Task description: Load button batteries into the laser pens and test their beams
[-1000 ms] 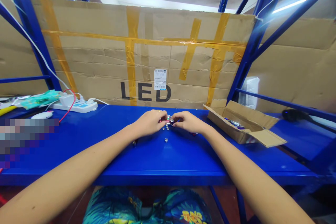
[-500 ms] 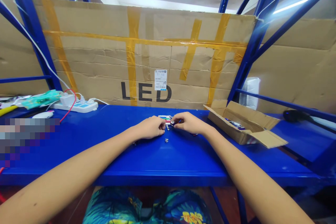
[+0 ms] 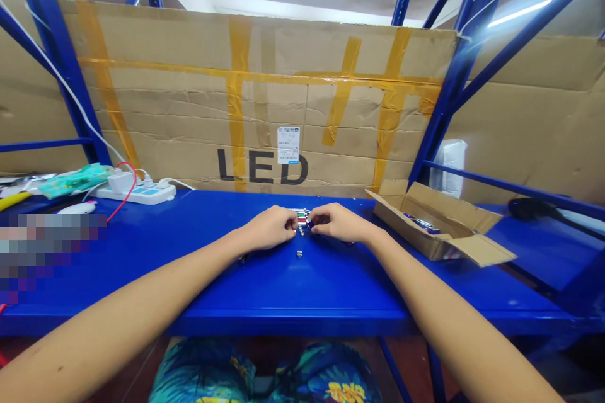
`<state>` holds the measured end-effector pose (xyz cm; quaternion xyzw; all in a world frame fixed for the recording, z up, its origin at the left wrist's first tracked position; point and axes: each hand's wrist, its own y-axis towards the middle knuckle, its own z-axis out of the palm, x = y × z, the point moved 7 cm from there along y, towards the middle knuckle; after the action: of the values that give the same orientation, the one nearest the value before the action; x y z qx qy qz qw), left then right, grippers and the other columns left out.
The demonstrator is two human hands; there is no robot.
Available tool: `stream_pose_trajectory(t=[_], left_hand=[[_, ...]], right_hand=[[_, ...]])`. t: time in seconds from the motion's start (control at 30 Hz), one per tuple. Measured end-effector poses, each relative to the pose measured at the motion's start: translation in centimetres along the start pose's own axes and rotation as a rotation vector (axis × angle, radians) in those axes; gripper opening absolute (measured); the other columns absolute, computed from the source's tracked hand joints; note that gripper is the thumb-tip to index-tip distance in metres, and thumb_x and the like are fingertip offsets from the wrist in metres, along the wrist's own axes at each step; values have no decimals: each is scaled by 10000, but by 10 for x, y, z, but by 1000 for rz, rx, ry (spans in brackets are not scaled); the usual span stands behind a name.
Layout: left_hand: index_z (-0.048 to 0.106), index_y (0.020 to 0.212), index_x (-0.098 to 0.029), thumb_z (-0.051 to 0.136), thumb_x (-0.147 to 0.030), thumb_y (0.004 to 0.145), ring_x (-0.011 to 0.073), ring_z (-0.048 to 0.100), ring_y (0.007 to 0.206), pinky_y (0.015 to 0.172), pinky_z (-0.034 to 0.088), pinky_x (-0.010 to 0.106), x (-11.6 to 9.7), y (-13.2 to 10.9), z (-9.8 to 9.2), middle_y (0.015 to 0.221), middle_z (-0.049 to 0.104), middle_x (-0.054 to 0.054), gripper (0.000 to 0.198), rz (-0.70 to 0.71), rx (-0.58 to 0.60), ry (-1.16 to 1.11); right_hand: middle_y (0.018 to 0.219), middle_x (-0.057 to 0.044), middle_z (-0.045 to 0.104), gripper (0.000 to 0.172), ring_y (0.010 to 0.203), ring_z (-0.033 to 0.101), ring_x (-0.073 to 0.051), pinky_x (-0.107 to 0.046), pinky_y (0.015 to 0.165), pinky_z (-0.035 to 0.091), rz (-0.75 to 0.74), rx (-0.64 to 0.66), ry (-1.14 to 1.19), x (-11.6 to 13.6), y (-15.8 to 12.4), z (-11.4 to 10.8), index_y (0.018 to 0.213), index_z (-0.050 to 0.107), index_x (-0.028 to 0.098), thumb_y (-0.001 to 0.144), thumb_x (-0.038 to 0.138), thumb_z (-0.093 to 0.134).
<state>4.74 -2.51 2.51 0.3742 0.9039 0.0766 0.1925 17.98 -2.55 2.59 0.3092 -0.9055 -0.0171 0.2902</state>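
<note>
On the blue shelf top, my left hand is closed, thumb and index finger curled together beside several slim, shiny coloured tubes. Whatever those fingers hold, if anything, is hidden. From the right, my right hand pinches a small dark cylinder with a silvery end, close against the tubes. Small silvery pieces lie just below the gap between the hands. Nearer to me sits another small silvery piece. These parts are too small to name.
An open cardboard box with shiny items inside stands at the right. A white power strip with a red cable lies at the left. Behind the blue shelf top rises a large taped cardboard sheet.
The dark cylinder in my right hand has turned slightly, its silvery end showing less. Both hands stay almost in place; the whole view has shifted a little.
</note>
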Motion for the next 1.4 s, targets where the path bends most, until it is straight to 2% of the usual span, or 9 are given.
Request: stream_pose_trajectory(t=[0.17,0.37,0.5,0.57,0.73,0.9,1.0,1.23,1.4], left_hand=[[627,841,-170,547,-185,829,149,597,750,685,447,264,-16,-3,-20,821,675,28,82,100,-229,-62],[623,914,-180,522,-174,857,146,599,798,758,461,283,-27,-5,-17,883,670,31,116,232,-208,-66],[615,912,-172,514,-187,854,147,587,766,709,441,270,-25,-7,-25,852,665,33,118,189,-240,-47],[619,892,-174,521,-199,840,142,576,721,671,423,259,-28,-8,-27,802,658,21,114,190,-185,-27],[651,855,-213,568,-239,794,140,578,671,631,401,256,-41,-18,-7,759,659,-8,106,275,174,31],[637,827,-211,563,-217,788,141,577,661,597,390,256,-38,-20,5,754,652,-10,84,248,277,23],[637,825,-201,561,-238,810,137,578,654,603,397,250,-30,-14,2,750,656,-7,86,224,214,-47],[638,831,-155,562,-204,793,134,591,682,639,432,245,-10,-2,-24,734,664,11,98,29,-251,-252],[628,814,-145,563,-187,784,113,569,629,604,451,231,-11,-2,-23,700,641,-1,83,25,-278,-357]], right_hand=[[759,-15,694,144,679,605,-147,-261,675,457,-9,41,143,0,0,6,872,677,163,758,220,609],[750,-14,672,138,663,588,-141,-259,652,464,-20,43,279,5,0,6,870,648,161,749,214,607],[736,-14,662,134,656,579,-138,-253,632,449,-29,4,223,5,0,2,864,649,153,767,217,582],[724,-12,657,134,661,576,-139,-253,630,439,-38,-16,163,4,0,0,863,652,152,776,214,570],[763,-17,674,163,702,585,-152,-261,654,433,-40,-34,66,1,0,-2,899,664,160,779,203,562],[796,-22,672,143,723,583,-156,-261,661,432,-39,-37,51,2,0,-3,888,650,161,789,225,570],[790,-20,666,167,705,567,-152,-261,650,422,-54,-33,20,2,0,-3,914,658,164,811,208,534],[888,-35,677,255,780,563,-166,-282,723,430,-112,-63,-25,2,2,-1,963,655,170,791,99,480],[980,-64,654,289,879,568,-188,-332,816,437,-191,-87,-48,14,1,1,1022,641,172,819,78,459]])
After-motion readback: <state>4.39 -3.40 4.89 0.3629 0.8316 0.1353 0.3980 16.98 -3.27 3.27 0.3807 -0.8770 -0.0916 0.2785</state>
